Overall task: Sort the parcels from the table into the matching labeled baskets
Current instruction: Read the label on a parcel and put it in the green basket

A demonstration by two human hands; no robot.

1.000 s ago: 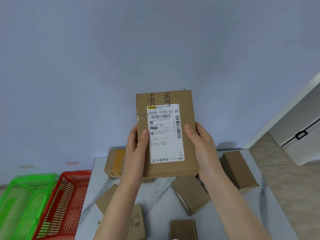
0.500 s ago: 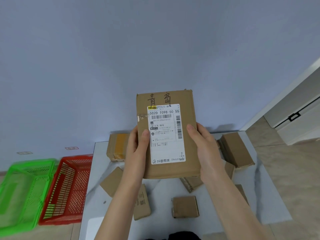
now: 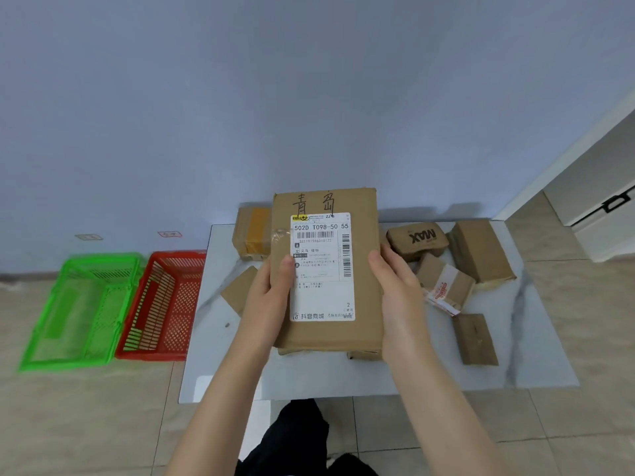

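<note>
**Spotter:** What's in front of you right now?

**Operator:** I'm holding a flat cardboard parcel [image 3: 364,269] upright above the white veined table [image 3: 343,376], with its face toward me. My left hand [image 3: 271,297] grips the left edge, thumb on the front at the margin of the shipping label [image 3: 323,286]. My right hand [image 3: 398,290] clamps the right edge the same way, thumb in front and fingers hidden behind.

**Spotter:** So you're on the reading step. How do you do it well?

**Operator:** I'd hold it level and read the two handwritten characters at the top. Then I'd match them to the tags [image 3: 169,234] on the wall above the green basket [image 3: 103,259] and the red basket [image 3: 178,255], which sit on the floor left of the table. Those tags are too small for me to read from here, so I'd look at them properly before committing. Two hands suit a box this wide and flat. I'd carry it across low and set it in, not toss it.

**Spotter:** And the parcel itself?

**Operator:** It's plain brown card with softly rounded corners. Black marker writing sits above a white printed label with barcodes and "502D T098-50 55". Clear tape [image 3: 280,235] crosses the label's left edge. Smaller parcels [image 3: 476,338] lie on the table behind it, including a MAX parcel [image 3: 417,240].
</note>
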